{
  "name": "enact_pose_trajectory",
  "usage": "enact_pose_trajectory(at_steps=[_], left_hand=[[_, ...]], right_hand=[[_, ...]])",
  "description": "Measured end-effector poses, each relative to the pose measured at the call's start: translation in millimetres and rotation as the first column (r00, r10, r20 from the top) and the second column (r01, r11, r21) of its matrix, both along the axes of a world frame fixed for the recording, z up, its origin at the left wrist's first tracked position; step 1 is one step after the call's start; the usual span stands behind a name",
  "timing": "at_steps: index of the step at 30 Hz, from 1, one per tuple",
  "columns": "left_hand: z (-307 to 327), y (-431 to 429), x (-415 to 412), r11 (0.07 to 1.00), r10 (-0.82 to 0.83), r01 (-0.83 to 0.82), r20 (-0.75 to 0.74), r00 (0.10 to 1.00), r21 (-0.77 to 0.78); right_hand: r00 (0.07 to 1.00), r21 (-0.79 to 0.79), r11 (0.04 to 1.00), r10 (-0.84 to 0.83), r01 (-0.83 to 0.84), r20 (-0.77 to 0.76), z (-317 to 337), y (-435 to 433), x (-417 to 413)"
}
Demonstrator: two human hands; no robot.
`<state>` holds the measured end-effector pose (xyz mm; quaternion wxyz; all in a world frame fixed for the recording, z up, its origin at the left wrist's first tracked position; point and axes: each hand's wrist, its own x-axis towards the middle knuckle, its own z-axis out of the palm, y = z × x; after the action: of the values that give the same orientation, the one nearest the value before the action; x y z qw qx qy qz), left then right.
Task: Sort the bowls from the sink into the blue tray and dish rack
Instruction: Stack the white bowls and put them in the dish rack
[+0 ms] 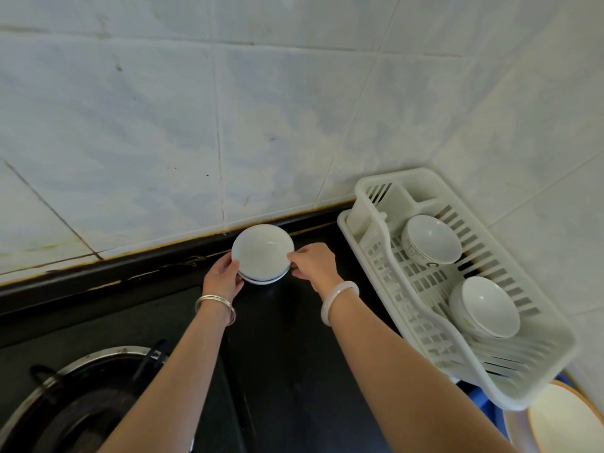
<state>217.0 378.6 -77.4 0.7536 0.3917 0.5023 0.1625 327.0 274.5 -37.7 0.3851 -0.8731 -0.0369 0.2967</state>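
A small stack of shallow white bowls [263, 251] sits on the black counter close to the tiled wall. My left hand [224, 276] grips its left rim and my right hand [313, 263] pinches its right rim. The white plastic dish rack [385, 243] stands to the right and holds two deeper white bowls, one at the back [431, 238] and one nearer me [487, 307]. A bit of the blue tray [483, 403] shows under the rack's near end, with an orange-rimmed bowl [565, 420] at the bottom right corner. The sink is out of view.
A gas burner with a black pan support [81, 400] occupies the lower left. The black counter [294, 371] runs between my forearms. White tiled walls [196, 125] close off the back and the right side behind the rack.
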Motion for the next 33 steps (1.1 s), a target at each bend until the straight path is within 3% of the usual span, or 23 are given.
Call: enact_pose_trajectory(at_steps=[6,13,21,26,33], left_hand=[[7,1,0,1.000,0.006,-0.005,0.024,1.000,-0.029],[25,-13,1,0.999,-0.034,0.035,0.020,0.999,-0.020],[86,-63,41,0.958,-0.275,0.260,0.142,0.951,0.118],[123,-109,83,0.913,-0.408,0.402,0.228,0.884,0.074],[138,-170,141,0.756,-0.654,0.645,0.084,0.752,0.113]], right_hand=[[0.939,0.216,0.970,-0.028,0.108,-0.342,5,2,-8],[0.956,0.270,0.955,-0.043,0.125,-0.291,21,-21,-11],[0.957,0.354,0.897,-0.200,0.266,-0.211,81,-97,6],[0.934,0.377,0.855,-0.330,0.357,-0.138,121,-155,30],[0.811,0.350,0.733,-0.547,0.583,-0.206,123,-219,52]])
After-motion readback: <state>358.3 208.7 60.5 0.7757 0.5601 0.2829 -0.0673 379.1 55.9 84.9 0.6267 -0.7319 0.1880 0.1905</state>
